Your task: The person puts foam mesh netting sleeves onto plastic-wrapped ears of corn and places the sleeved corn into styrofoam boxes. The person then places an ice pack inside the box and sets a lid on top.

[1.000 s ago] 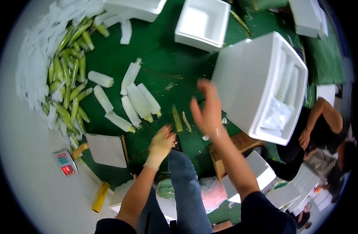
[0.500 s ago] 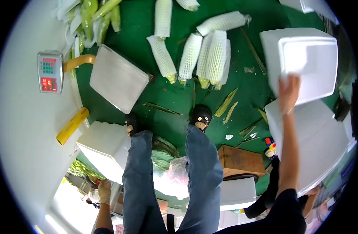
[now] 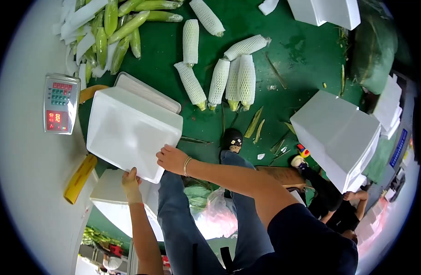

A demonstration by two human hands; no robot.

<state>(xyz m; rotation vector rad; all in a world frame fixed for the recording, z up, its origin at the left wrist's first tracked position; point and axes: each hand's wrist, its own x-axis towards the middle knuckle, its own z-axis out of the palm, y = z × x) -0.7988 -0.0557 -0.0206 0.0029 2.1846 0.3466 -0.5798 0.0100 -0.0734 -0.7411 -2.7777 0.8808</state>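
A white foam box (image 3: 132, 133) rests tilted over the metal plate of a scale (image 3: 146, 91), its smooth open inside facing me. My left hand (image 3: 131, 181) grips the box's near edge, thumb up. At the near right corner my right hand (image 3: 171, 159), with a bracelet on the wrist, has its fingers curled over the rim. The scale's display (image 3: 59, 105) glows red at the left. Beyond the box, several corn cobs in white foam net (image 3: 217, 82) lie on the green floor.
Unwrapped green cobs (image 3: 123, 27) are piled at the top left with foam sleeves. A yellow roll (image 3: 80, 178) lies by the left wall. More foam boxes (image 3: 334, 133) stand at the right, near a seated person (image 3: 334, 206). Husk scraps (image 3: 253, 121) and a cardboard box (image 3: 281, 176) are nearby.
The foam box that was at the right under my right hand is now at the left on the scale. My left hand has come up and both hands hold it.
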